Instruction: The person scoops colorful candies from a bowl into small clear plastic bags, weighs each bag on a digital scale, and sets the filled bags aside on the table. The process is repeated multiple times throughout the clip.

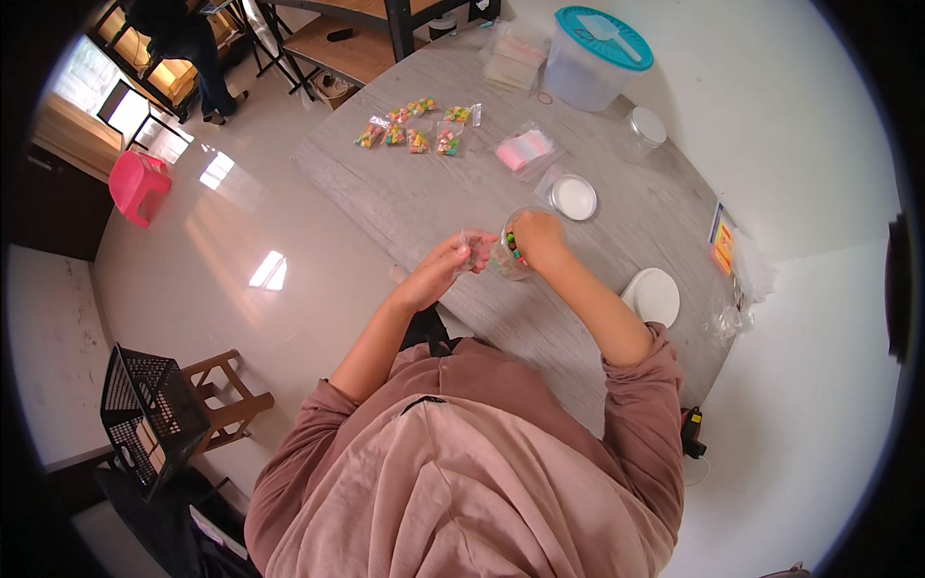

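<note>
My left hand (pixel 433 273) holds a small clear plastic bag (pixel 473 249) by its side, just left of a clear jar (pixel 512 269). Small colourful pieces (pixel 513 246), green, red and orange among them, show inside the jar. My right hand (pixel 538 235) reaches into the jar's mouth, its fingers hidden there, so what they hold does not show. Behind the jar lies a round white lid (pixel 574 197) with a silvery rim. Several filled clear bags (pixel 418 140) of similar colourful pieces lie farther back on the grey wood-grain table (pixel 405 188).
A stack of pink-and-clear bags (pixel 524 150) lies past the lid. At the back stand a tub with a teal lid (pixel 603 36) and a white-lidded jar (pixel 645 128). A round white object (pixel 656 296) sits by my right forearm. Another person (pixel 195 50) stands far left.
</note>
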{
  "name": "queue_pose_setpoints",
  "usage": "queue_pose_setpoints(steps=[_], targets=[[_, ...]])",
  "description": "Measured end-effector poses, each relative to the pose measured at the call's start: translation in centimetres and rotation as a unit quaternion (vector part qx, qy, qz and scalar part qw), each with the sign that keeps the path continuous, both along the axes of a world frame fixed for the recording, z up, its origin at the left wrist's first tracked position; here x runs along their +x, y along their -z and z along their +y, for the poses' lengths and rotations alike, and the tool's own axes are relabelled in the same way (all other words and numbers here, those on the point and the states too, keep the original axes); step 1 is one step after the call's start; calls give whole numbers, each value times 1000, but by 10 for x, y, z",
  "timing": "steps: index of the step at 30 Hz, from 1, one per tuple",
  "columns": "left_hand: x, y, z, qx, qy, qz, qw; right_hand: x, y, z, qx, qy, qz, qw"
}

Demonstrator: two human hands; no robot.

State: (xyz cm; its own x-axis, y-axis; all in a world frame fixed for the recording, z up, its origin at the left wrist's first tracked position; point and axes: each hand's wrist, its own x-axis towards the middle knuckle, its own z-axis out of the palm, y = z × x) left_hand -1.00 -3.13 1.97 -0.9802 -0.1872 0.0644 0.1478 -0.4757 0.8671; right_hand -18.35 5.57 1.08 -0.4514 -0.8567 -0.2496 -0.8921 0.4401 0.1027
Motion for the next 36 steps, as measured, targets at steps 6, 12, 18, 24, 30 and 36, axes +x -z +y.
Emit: queue_pose_setpoints(steps=[6,12,18,24,30,36], targets=[[4,-1,-3,26,4,17,1000,-1,-3,1,12,-30,3,999],[6,-2,-4,143,60,42,987,2,-6,-2,28,3,10,1000],[6,-3,-3,121,58,17,991,-12,-62,16,-95,-68,-121,986],[-4,2,0,88,64,60,992,6,-118,26,-356,23,-518,778],[-10,2,1,64,77,52,994,23,-121,25,-307,-51,-489,815],[-7,-6,0,14,46,44,998,-3,-95,26,-273,29,-276,921]])
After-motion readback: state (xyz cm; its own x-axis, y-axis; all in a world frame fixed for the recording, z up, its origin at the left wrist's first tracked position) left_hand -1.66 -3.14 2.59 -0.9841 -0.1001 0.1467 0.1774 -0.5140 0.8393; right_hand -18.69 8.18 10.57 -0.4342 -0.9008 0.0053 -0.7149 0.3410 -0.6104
